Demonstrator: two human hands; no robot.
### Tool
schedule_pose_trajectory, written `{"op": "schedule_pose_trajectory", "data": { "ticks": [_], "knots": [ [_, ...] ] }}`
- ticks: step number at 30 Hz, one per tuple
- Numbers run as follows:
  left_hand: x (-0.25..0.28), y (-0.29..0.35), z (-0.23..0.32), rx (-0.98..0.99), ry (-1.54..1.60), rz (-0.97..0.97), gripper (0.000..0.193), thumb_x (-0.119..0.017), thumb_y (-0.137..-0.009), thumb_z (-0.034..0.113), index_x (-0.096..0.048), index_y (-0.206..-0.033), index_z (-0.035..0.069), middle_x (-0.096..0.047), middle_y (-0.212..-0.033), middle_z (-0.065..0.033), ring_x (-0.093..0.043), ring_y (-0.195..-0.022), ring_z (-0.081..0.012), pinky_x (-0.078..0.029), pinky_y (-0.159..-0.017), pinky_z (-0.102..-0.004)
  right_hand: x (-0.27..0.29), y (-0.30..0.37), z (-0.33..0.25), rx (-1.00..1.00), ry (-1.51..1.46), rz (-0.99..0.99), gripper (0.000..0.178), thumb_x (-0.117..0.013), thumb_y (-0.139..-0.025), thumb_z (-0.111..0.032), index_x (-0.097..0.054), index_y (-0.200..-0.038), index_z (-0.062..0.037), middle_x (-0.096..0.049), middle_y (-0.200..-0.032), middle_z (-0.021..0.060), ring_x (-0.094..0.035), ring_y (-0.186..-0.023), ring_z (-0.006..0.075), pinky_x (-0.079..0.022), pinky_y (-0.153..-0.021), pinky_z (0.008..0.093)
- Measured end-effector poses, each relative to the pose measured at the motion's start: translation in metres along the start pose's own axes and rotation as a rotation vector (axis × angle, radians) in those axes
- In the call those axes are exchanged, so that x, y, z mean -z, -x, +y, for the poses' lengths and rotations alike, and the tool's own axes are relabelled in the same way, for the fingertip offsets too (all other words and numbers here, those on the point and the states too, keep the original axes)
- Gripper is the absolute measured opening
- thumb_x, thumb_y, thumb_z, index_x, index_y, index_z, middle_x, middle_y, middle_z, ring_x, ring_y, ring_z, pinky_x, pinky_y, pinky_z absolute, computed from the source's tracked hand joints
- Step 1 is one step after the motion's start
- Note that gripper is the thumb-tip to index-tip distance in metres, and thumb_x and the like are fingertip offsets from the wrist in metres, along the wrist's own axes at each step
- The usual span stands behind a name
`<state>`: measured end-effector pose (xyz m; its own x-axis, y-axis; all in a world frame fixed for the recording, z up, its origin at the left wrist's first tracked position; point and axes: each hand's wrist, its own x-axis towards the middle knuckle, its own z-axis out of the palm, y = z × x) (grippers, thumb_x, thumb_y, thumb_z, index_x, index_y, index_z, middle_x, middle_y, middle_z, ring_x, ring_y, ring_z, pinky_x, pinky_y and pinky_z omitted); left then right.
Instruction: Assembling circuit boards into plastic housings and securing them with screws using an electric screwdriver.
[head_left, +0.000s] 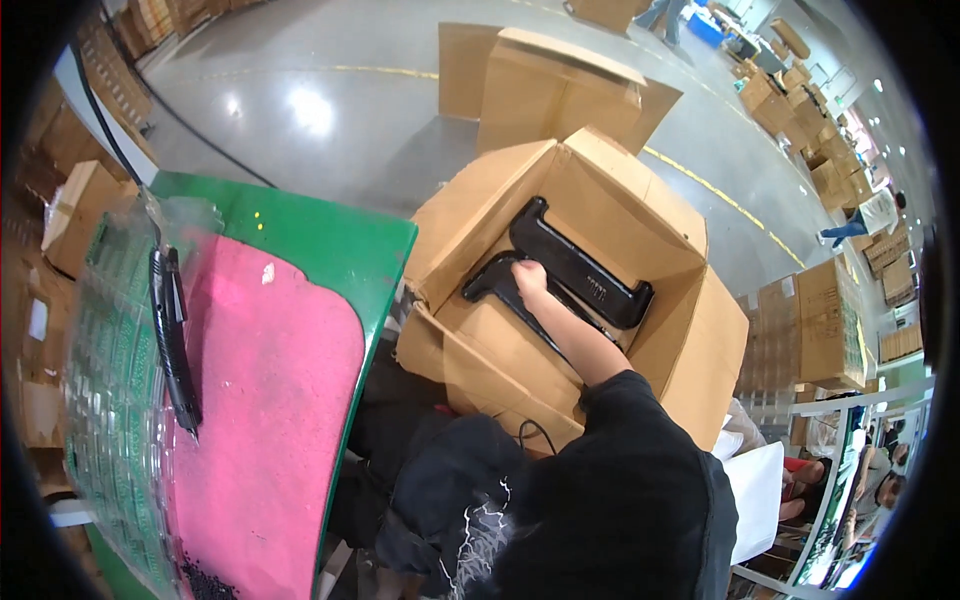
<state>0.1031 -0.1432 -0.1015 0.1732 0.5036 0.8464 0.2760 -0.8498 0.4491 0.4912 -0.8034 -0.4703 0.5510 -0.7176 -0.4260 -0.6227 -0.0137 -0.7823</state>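
Observation:
My right hand (530,280) reaches down into an open cardboard box (684,305). Its fingers close round the end of a long black molded part (492,278) with a curved, hooked end. Just beyond lies a similar black part (575,262), with a raised lip at each end and a row of small slots, resting on the box's bottom. My forearm covers some of the nearer part. My left hand does not show.
Left stands a green table (330,222) with a pink mat (275,400), a black electric screwdriver (170,340) on a cable, clear plastic trays (115,400) and small black screws (205,580). Another open carton (555,95) stands behind the box; stacked cartons (810,315) are at right.

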Motion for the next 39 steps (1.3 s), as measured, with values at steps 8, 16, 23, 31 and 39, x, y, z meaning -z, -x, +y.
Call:
{"op": "schedule_pose_trajectory", "data": {
  "ticks": [8,16,23,31,39],
  "knots": [
    [-0.033,-0.029,-0.028,0.064,0.208,-0.061,0.027,-0.062,-0.094,0.021,-0.062,-0.099,-0.005,-0.057,-0.074,-0.0041,-0.052,-0.070,-0.0158,-0.045,-0.064,-0.0310,0.025,0.048,0.174,-0.144,0.928,-0.122,0.081,-0.074,-0.075,-0.027,-0.032,-0.142,-0.0080,-0.032,-0.149,0.0118,-0.033,-0.136,0.0328,-0.042,-0.105,0.0481],
    [-0.047,-0.030,-0.064,0.231,0.411,-0.057,0.024,-0.057,-0.095,0.024,-0.062,-0.099,0.001,-0.058,-0.078,-0.0017,-0.054,-0.073,-0.0150,-0.046,-0.066,-0.0304,0.039,0.044,0.195,0.408,1.273,-0.146,0.015,-0.059,-0.089,-0.013,-0.062,-0.102,-0.0080,-0.068,-0.102,0.0113,-0.069,-0.095,0.0308,-0.055,-0.083,0.0439],
    [-0.064,-0.037,-0.106,0.356,0.607,0.043,0.023,-0.053,-0.095,0.026,-0.062,-0.099,0.006,-0.060,-0.081,0.0004,-0.057,-0.076,-0.0143,-0.047,-0.067,-0.0298,0.071,0.099,0.077,0.416,0.717,-0.047,0.030,-0.068,-0.075,-0.025,-0.066,-0.090,0.0007,-0.069,-0.080,0.0180,-0.070,-0.085,0.0347,-0.054,-0.075,0.0460],
    [0.034,-0.036,-0.092,0.367,0.636,0.423,0.023,-0.049,-0.096,0.029,-0.062,-0.099,0.010,-0.061,-0.084,0.0026,-0.059,-0.078,-0.0137,-0.047,-0.068,-0.0292,0.110,0.151,-0.071,0.943,0.223,0.037,0.017,-0.062,-0.092,-0.010,-0.063,-0.100,0.0041,-0.061,-0.069,0.0097,-0.056,-0.061,0.0141,-0.047,-0.058,0.0344],
    [-0.151,-0.010,0.092,-0.421,0.612,-0.287,0.037,-0.060,-0.077,0.009,-0.037,-0.105,0.007,-0.054,-0.104,-0.0177,-0.053,-0.089,-0.0252,-0.046,-0.076,-0.0400,0.085,0.294,-0.245,2.086,0.964,-0.714,0.021,-0.063,-0.059,-0.010,-0.043,-0.066,-0.0101,-0.040,-0.065,0.0056,-0.051,-0.058,0.0225,-0.040,-0.043,0.0354]
  ]
}}
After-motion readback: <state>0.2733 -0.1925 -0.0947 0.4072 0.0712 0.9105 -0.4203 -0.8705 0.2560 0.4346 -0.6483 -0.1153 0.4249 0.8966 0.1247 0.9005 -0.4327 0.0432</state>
